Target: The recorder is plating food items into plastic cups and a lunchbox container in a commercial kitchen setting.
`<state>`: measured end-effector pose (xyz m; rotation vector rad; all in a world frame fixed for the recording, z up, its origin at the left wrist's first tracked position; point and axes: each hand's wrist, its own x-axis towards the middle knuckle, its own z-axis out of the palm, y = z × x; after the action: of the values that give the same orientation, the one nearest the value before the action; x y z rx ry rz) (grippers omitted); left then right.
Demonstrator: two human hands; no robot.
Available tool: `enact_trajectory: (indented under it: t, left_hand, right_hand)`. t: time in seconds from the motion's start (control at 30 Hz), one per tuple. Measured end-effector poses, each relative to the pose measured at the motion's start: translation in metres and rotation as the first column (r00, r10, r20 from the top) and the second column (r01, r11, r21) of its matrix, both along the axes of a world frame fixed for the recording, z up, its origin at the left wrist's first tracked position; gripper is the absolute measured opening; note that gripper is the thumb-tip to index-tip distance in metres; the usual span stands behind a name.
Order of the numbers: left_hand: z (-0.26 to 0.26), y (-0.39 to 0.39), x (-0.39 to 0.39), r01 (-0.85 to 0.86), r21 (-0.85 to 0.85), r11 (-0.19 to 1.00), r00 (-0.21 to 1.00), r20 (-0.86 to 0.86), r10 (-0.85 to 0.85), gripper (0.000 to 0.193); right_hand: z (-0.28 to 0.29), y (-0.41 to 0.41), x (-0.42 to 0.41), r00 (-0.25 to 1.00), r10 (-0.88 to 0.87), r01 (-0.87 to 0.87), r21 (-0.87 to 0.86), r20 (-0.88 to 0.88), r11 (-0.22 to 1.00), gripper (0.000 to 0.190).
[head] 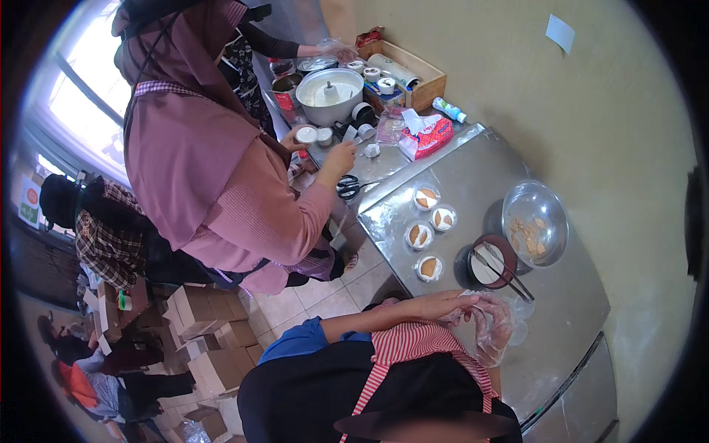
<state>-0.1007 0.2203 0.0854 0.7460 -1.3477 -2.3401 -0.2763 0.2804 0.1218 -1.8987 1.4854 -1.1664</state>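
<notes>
My left hand (451, 305), bare on its back, reaches across above the striped apron. Its fingers meet clear plastic at my right hand (494, 332), which wears a clear plastic glove and has curved fingers. What lies between the two hands is partly hidden. Just beyond them, metal tongs (505, 272) rest across a dark red bowl (512, 252) with white contents. A steel bowl (558, 221) holds light brown pieces. Several clear cups, among them a front one (429, 268), contain white filling and brown pieces. Clear round plastic items (519, 333) lie beside my right hand.
A co-worker (238, 205) stands to the left, holding a white-topped cup (306, 135). Another person's gloved hand (338, 50) is behind. A white round pan (330, 108), wooden box (432, 91), tissue pack (429, 141) and black-handled scissors (349, 187) lie on the adjoining table. Cardboard boxes (221, 365) stand on the floor.
</notes>
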Motion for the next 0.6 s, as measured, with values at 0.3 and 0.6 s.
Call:
enact_trajectory:
  t: [0.3, 0.6]
  left_hand:
    - [0.000, 0.003, -0.003, -0.010, -0.062, 0.998, 0.999, 0.038, 0.012, 0.064]
    - [-0.019, 0.007, -0.013, -0.017, -0.033, 0.999, 0.998, -0.064, 0.015, 0.059]
  right_hand:
    - [-0.010, 0.000, -0.012, 1.000, -0.009, 0.008, 0.027, 0.013, 1.000, 0.030]
    - [-0.017, 0.007, -0.013, 0.991, -0.069, 0.046, 0.185, 0.119, 0.982, 0.030]
